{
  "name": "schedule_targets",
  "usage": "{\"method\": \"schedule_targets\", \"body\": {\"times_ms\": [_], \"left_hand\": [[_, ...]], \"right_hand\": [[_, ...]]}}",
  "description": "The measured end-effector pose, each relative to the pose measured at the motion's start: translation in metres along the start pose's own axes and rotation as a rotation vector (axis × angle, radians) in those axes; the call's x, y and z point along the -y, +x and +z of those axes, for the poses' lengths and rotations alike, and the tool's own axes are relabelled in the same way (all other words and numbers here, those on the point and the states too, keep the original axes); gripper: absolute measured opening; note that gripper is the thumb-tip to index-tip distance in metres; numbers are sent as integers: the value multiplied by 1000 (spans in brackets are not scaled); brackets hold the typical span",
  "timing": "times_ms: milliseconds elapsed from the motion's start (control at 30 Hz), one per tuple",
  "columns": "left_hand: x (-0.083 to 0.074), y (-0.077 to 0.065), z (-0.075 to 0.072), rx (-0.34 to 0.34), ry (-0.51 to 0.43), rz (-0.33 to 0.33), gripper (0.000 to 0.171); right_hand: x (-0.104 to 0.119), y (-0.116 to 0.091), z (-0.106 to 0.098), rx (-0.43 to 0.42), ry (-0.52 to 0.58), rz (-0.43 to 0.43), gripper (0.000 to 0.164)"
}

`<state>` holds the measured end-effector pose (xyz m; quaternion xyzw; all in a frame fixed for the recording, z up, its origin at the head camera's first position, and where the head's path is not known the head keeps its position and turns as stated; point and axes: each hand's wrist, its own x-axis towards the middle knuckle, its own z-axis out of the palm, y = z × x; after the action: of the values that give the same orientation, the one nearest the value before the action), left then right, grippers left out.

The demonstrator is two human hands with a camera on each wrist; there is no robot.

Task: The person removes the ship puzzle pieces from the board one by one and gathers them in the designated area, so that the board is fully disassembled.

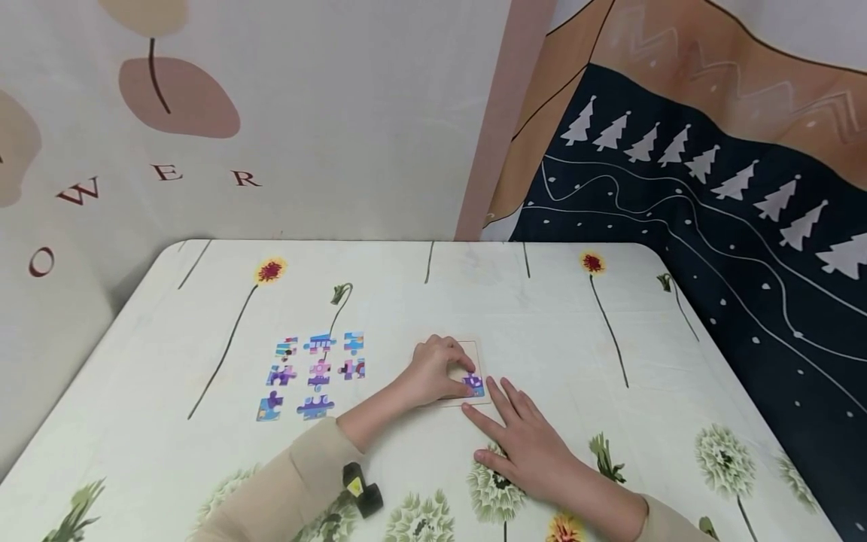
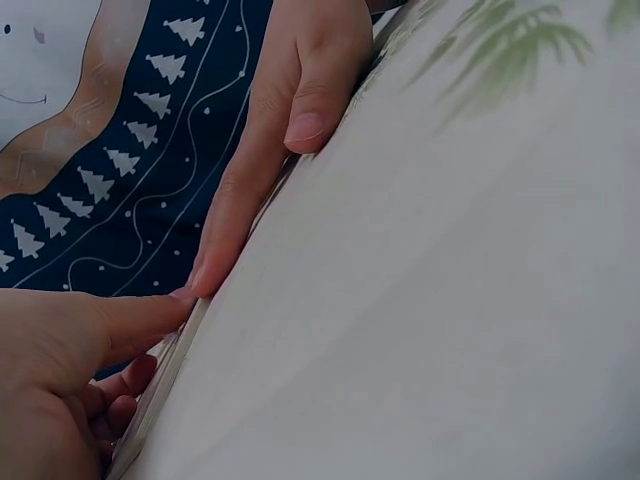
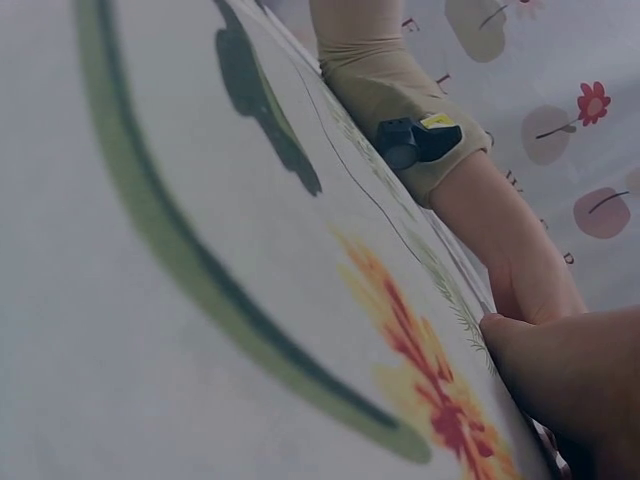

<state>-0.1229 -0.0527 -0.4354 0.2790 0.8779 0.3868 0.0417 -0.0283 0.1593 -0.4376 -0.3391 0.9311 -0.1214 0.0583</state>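
Observation:
My left hand (image 1: pixel 433 373) reaches over a thin square puzzle board (image 1: pixel 472 348). Its thumb and index finger pinch a purple and blue jigsaw piece (image 1: pixel 474 386) at the board's near right corner, partly covering it. Beside that corner lies my right hand (image 1: pixel 527 444), fingers spread straight, with fingertips right at the board's edge. In the left wrist view, the left thumb (image 2: pixel 145 318) meets a right fingertip at the board's edge, and the piece is hidden. The right wrist view has the right hand (image 3: pixel 575 375) partly in sight, with the left forearm beyond.
Several loose jigsaw pieces (image 1: pixel 319 370) lie in rows left of the board. A black wrist camera (image 1: pixel 362 489) sits at the left sleeve. The flower-print tablecloth (image 1: pixel 542 324) runs back to a printed curtain (image 1: pixel 352 135).

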Motion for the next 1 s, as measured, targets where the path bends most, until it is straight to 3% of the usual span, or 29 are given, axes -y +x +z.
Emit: {"method": "schedule_targets", "body": {"times_ms": [167,367,600,767,1000], "left_hand": [[1,2,0,-14,-41,-14,18],[1,3,2,5,-203,-62,12],[-1,1,-1,-27,-352,-115,10],[-2,-1,-8,-29,-405,-142,10],[-9,-6,-22,-39,-393,-161,9]], "right_hand": [[0,0,0,1,15,6,61],[0,0,-1,11,26,11,60],[0,0,-2,8,39,6,60],[-1,0,-1,-7,41,-1,60],[-1,0,1,-6,6,12,61]]}}
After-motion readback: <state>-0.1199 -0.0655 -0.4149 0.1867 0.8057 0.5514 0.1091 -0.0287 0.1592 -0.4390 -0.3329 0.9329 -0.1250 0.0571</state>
